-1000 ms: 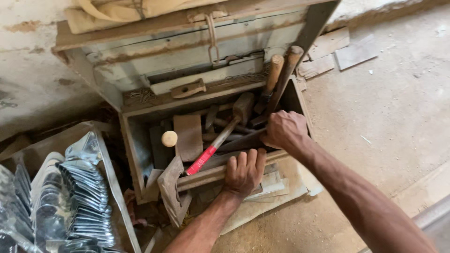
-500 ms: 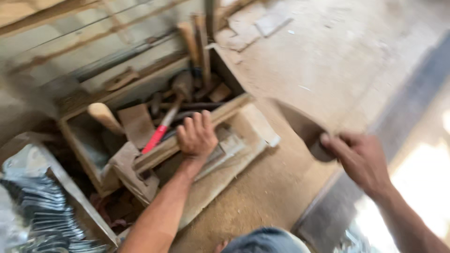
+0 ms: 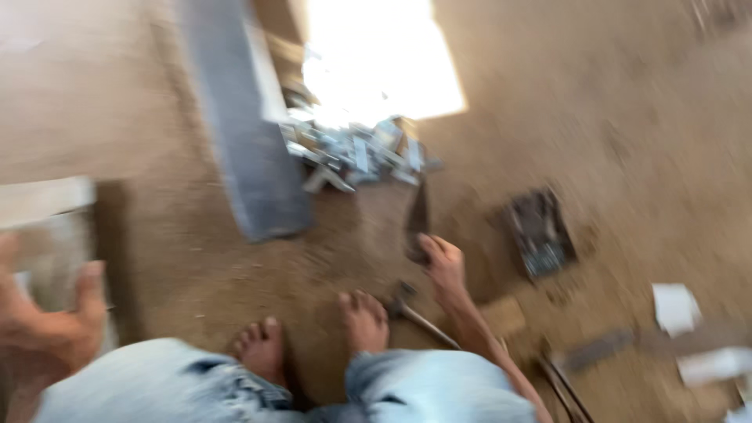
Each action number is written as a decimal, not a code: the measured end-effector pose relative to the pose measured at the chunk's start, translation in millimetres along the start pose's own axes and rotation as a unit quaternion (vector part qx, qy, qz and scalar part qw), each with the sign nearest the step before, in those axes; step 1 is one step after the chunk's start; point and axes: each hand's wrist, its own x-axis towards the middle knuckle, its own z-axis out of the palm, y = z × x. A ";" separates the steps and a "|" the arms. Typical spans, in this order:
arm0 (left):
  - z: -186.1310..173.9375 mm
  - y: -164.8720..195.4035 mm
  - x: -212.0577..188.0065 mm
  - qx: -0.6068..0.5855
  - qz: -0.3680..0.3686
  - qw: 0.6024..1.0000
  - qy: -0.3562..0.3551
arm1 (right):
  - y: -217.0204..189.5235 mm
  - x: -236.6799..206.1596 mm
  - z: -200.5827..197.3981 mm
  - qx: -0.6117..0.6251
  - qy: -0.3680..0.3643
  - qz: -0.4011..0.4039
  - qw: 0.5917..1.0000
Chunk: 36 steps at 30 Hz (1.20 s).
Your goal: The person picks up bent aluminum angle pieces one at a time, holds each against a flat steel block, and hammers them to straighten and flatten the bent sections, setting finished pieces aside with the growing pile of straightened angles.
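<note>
We have a single view, taken from a head-worn camera that looks steeply down past the wearer's knees to the bare feet (image 3: 313, 333) and the dirt floor (image 3: 627, 117). It sits at standing height, near enough to show both hands, and is motion-blurred. We have no second view to overlap it.

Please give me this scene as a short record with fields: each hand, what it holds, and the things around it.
view: head camera looking down, picture strongly blurred
right hand: low over the floor, gripping a dark flat blade-shaped tool that points away from the person
left hand: at the left edge, fingers spread, holding nothing visible
feet: two bare feet on the dusty brown floor, below light blue jeans
near the right hand: hammer with a metal head lying on the floor, dark rectangular object, pile of grey metal pieces
left of the pile: long grey plank
</note>
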 end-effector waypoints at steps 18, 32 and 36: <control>262.2 325.3 36.1 -0.416 0.242 0.805 -0.347 | 32.2 -0.6 -50.0 -0.333 0.080 -0.129 0.931; 251.7 228.5 109.0 -0.170 0.497 0.791 -0.316 | 138.8 -40.9 69.2 -0.607 -0.102 -0.119 0.779; 257.6 200.7 117.5 -0.129 0.487 0.732 -0.459 | 137.1 -33.6 69.2 -0.616 -0.135 -0.088 0.771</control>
